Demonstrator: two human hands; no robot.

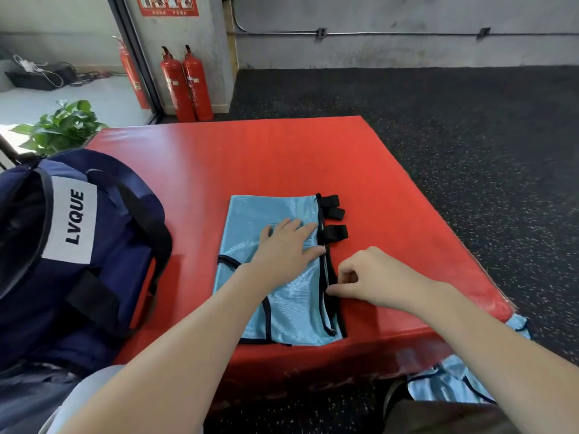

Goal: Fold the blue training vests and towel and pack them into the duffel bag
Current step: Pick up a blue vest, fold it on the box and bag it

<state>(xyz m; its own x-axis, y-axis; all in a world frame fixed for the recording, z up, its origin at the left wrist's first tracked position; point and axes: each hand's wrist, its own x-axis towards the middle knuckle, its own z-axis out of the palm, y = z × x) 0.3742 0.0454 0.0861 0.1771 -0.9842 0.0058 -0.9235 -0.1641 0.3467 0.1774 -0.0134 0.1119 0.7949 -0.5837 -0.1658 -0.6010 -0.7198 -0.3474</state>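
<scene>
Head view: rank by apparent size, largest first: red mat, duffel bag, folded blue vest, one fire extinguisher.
1. red mat
2. duffel bag, partly cut off by the frame and nearest the camera, so it looks inflated
3. folded blue vest
4. fire extinguisher, farthest away, so its small look is unreliable

From my feed I see both forearms bare from wrist to elbow, with no sleeves, watch, rings or gloves on the left hand (286, 245) or the right hand (372, 278). At the near left edge a pale grey-blue trouser leg (78, 399) shows, smooth and unpatterned. At the near right a dark brownish-grey trouser leg (445, 416) fills the corner, though the tone may be shadow. Beside it a dark rounded shape looks like a shoe (395, 396), too blurred to be sure.
</scene>
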